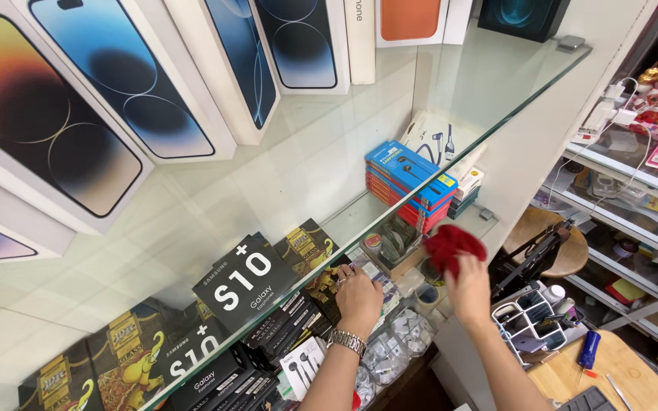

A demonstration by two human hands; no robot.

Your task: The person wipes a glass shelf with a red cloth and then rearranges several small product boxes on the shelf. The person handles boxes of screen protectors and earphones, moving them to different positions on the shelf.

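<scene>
My left hand [358, 295], with a metal watch [348, 342] on the wrist, reaches under the glass shelf [321, 160] and rests with curled fingers on small boxes on the lower shelf. My right hand [469, 289] is shut on a red cloth [451, 245], held up beside the end of the lower shelf. A small open box [391, 251] of bits sits just left of the cloth. A stack of blue and red earphone boxes [411, 183] lies further back on the lower shelf.
Large white phone boxes [62, 106] stand on the glass shelf. Black boxes [245, 285] and yellow-black packs [127, 358] sit below it. A white organiser [533, 320], a round wooden stool [542, 236] and a blue screwdriver [588, 350] on a wooden table are at right.
</scene>
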